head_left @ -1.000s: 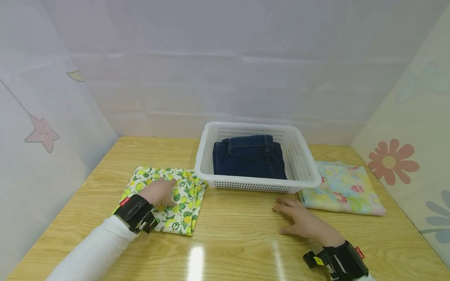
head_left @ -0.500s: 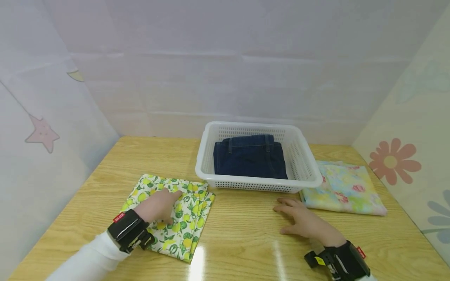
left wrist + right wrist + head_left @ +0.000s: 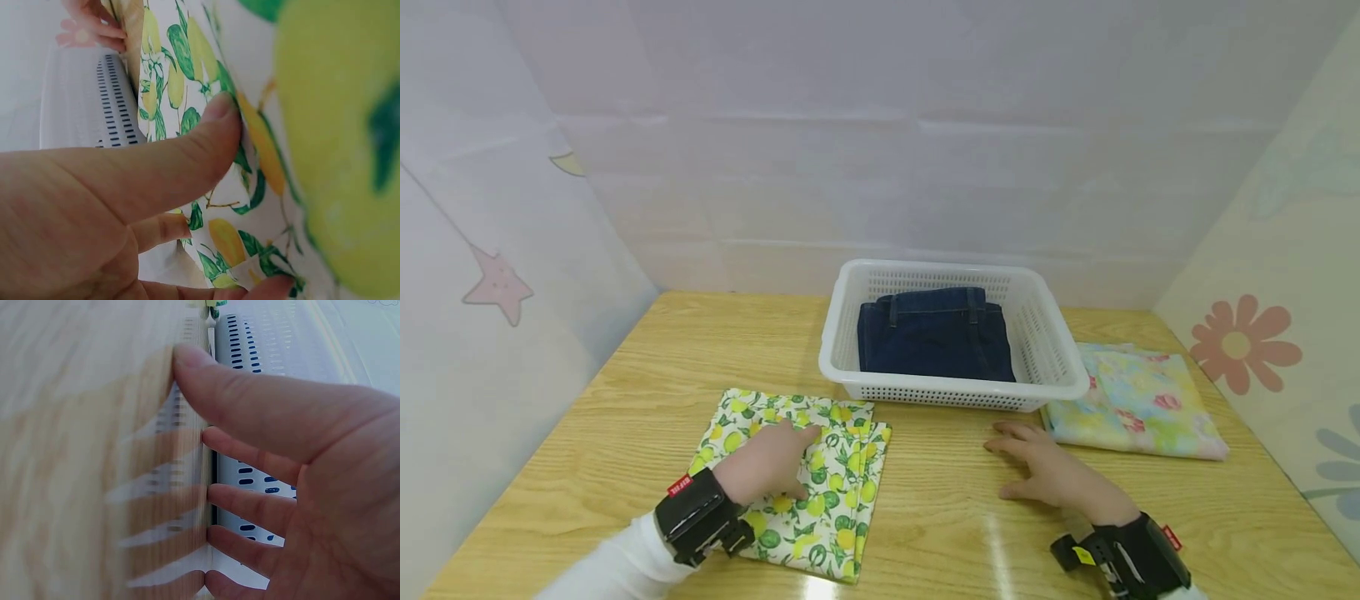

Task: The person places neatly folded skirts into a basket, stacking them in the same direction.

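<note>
A folded lemon-print cloth (image 3: 820,492) lies on the wooden table left of centre. My left hand (image 3: 771,467) rests on it, and in the left wrist view the thumb and spread fingers of that hand (image 3: 81,212) touch the printed fabric. To the right, my right hand (image 3: 1045,471) touches the table with its fingertips, in front of the white basket and just left of a folded pastel floral cloth (image 3: 1142,400). The right wrist view has the fingers of this hand (image 3: 262,456) spread against the tabletop, holding nothing.
Against the back wall stands a white perforated plastic basket (image 3: 940,392), with folded dark blue denim (image 3: 932,337) inside it. The pastel cloth lies by the basket's right side. Printed sheets hang around the wooden table (image 3: 700,333).
My left hand has slid the lemon-print cloth toward me and to the right, with the cloth turning slightly. The right hand, basket and pastel cloth have stayed in place.
</note>
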A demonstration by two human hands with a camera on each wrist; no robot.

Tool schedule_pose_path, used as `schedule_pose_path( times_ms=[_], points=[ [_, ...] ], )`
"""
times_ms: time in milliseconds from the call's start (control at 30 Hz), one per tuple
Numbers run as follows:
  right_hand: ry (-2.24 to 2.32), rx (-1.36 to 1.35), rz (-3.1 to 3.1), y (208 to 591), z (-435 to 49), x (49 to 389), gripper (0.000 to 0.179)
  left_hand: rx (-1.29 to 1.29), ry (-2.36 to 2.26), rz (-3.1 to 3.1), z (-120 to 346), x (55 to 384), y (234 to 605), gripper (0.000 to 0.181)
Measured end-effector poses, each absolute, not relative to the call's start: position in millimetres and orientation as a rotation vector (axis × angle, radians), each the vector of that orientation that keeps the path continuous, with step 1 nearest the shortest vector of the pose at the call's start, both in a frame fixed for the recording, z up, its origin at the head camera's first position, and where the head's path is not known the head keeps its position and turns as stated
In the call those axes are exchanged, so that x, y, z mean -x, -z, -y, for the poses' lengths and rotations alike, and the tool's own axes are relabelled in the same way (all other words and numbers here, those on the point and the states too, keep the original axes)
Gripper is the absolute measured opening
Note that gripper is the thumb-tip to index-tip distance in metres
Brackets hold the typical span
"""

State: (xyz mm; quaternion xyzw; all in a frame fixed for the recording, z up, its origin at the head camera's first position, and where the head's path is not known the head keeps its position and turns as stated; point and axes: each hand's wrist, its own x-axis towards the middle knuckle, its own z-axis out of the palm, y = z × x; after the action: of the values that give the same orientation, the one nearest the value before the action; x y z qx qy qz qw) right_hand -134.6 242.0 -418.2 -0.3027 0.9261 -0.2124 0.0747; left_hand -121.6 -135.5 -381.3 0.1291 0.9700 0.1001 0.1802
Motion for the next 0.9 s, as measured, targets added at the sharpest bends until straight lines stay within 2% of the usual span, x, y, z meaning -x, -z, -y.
schedule_pose_path(
  times_ms=[900],
  points=[
    [0.629, 0.881, -2.775, 420, -242, 135, 0.060, -0.518, -0.254, -2.748, 84, 114, 383, 0.085]
  ],
)
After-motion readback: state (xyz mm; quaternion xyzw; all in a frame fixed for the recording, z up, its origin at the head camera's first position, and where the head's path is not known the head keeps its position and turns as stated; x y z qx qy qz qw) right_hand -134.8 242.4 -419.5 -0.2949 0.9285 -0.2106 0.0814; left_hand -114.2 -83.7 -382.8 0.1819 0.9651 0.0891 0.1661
